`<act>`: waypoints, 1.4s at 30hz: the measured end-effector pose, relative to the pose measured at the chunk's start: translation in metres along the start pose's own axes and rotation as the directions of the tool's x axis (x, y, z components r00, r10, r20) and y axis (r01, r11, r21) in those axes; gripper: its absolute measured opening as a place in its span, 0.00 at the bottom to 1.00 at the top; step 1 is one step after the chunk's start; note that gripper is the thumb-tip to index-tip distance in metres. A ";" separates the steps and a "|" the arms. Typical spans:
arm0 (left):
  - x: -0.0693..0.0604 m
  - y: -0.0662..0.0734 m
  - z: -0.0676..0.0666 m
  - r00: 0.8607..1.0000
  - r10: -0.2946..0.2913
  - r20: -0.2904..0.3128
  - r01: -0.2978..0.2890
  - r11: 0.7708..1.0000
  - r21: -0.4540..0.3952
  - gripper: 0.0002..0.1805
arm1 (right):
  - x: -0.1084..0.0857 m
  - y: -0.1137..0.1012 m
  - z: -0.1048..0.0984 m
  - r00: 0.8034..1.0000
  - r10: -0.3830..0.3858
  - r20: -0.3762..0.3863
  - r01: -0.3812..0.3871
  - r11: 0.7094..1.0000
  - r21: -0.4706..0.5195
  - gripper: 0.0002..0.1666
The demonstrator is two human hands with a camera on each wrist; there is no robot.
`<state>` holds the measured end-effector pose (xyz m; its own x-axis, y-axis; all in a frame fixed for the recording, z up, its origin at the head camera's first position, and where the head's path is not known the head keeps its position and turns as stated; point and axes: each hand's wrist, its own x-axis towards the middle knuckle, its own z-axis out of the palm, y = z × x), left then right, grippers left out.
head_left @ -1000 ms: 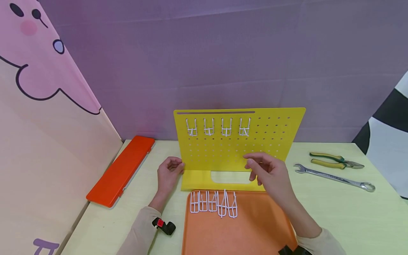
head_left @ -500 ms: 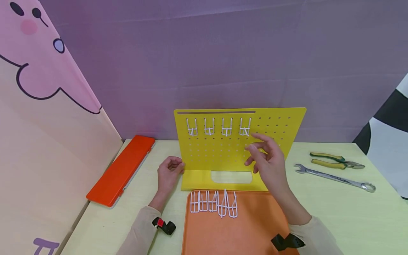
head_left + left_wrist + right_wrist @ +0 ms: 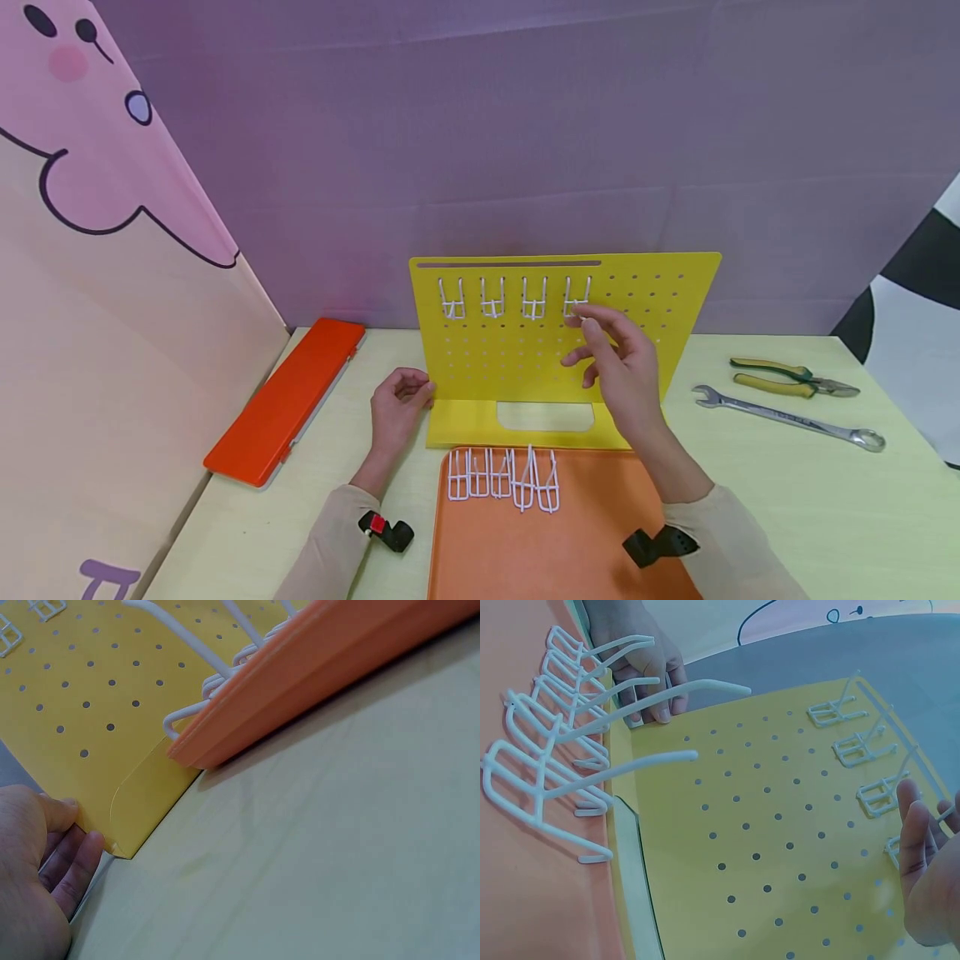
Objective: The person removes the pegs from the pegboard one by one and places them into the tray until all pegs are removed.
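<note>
A yellow pegboard (image 3: 510,358) stands upright with white wire hooks hanging in its top rows. My left hand (image 3: 397,408) holds the board's lower left edge; in the left wrist view its thumb lies against the front face. My right hand (image 3: 622,358) is at the lower end of the rightmost hung hook (image 3: 577,292), with thumb and index finger together on its prong. The hand partly covers that hook in the right wrist view. Its other fingers are loosely bent in front of the board.
An orange tray (image 3: 480,550) sits before the board, with several more white wire hooks (image 3: 502,479) along its back edge. On the right lie pliers (image 3: 795,379) and a wrench (image 3: 787,419). A red case (image 3: 288,400) lies at the left.
My right hand has risen from the board's lower right part and moved left to the rightmost hung hook, its thumb and index finger closing together. The left hand has stayed put.
</note>
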<state>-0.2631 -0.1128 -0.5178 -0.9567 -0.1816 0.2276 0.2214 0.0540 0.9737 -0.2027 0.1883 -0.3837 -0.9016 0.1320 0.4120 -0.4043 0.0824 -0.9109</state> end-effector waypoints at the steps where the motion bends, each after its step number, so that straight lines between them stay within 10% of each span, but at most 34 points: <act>1: 0.000 0.000 0.000 1.000 -0.001 0.001 0.001 1.000 0.003 0.06 | 0.001 0.000 0.000 1.000 0.000 -0.004 0.000 1.000 0.001 0.20; 42: 0.000 0.002 0.001 0.999 -0.045 -0.011 0.046 0.998 0.033 0.08 | -0.028 -0.021 -0.010 1.000 -0.006 -0.012 0.005 0.993 -0.118 0.12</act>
<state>-0.2627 -0.1117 -0.5163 -0.9636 -0.1944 0.1833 0.1712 0.0778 0.9822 -0.1678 0.1930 -0.3759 -0.8973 0.1429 0.4177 -0.3873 0.1992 -0.9002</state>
